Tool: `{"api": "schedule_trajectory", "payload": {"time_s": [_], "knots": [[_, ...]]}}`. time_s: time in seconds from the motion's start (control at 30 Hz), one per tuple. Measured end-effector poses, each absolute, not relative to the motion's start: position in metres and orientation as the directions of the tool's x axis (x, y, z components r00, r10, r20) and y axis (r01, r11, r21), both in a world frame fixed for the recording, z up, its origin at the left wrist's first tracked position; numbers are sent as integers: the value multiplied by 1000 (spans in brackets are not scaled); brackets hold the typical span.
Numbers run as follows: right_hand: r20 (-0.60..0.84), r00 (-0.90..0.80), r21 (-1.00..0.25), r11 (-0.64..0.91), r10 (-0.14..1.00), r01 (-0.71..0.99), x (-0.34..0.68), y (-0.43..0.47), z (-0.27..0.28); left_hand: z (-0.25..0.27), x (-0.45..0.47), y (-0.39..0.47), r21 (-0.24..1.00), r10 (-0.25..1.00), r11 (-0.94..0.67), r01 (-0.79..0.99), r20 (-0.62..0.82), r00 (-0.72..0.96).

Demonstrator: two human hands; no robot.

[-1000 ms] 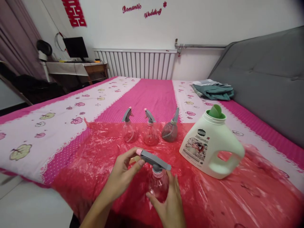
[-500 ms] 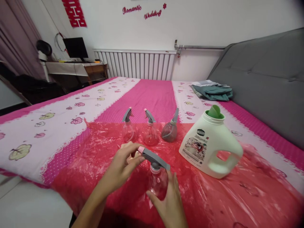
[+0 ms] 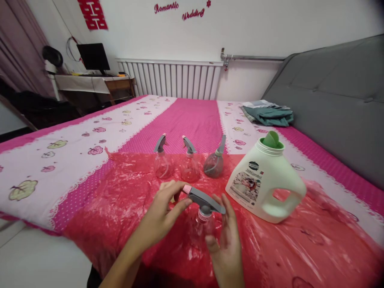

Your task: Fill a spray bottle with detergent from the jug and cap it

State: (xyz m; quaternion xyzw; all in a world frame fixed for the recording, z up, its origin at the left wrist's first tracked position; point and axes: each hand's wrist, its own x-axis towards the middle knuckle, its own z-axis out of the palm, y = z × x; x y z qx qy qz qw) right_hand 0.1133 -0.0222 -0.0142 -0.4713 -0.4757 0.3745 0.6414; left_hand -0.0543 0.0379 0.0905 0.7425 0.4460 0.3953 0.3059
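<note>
A clear spray bottle with a grey spray head and pink nozzle stands upright in front of me on a red plastic sheet. My left hand pinches the nozzle end between thumb and fingers. To the right of the bottle is my right hand, thumb and fingers apart, fingertips close to the rear of the spray head; whether they touch it I cannot tell. Behind stand a clear spray bottle, another clear one and a greyish spray bottle.
On the right a pale green detergent jug with a green cup in its mouth rests on the sheet. Folded clothes lie farther back on the bed, beside the grey headboard. A radiator lines the wall.
The spray head has shifted slightly right, with my left hand still at its nozzle. My right hand has moved right and its thumb has come away from the bottle's body.
</note>
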Motion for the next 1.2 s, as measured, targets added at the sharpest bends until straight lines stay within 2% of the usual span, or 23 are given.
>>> {"api": "schedule_trajectory", "payload": {"time_s": [0.1, 0.23, 0.4, 0.43, 0.47, 0.57, 0.67, 0.83, 0.97, 1.2], "knots": [[204, 313, -955, 259, 928, -145, 111, -13, 14, 92, -47, 39, 831, 911, -391, 395, 289, 293], [139, 311, -975, 184, 940, -121, 110, -1, 23, 82, -40, 38, 868, 933, -340, 363, 262, 247], [116, 330, -981, 160, 937, -109, 111, 7, 21, 28, -34, 2, 939, 954, -276, 204, 294, -61], [115, 330, -980, 161, 937, -116, 111, 7, 22, 12, -32, -8, 938, 950, -271, 215, 297, -100], [114, 332, -979, 163, 936, -124, 112, 7, 23, -3, -28, -17, 925, 949, -269, 267, 303, -92], [99, 349, -976, 160, 932, -151, 114, 5, 26, -35, -16, -33, 835, 943, -321, 447, 323, 74], [75, 350, -976, 141, 934, -168, 118, 1, 27, -40, -7, -30, 788, 944, -320, 525, 310, 110], [63, 269, -985, 103, 961, -138, 127, 0, 25, -27, -8, -15, 776, 957, -288, 561, 227, 178], [77, 224, -991, 99, 972, -87, 135, 1, 21, -28, -12, -14, 762, 949, -313, 567, 232, 213], [124, 269, -992, 127, 955, 8, 135, 2, 17, -19, -12, -18, 755, 941, -331, 566, 220, 256]]}}
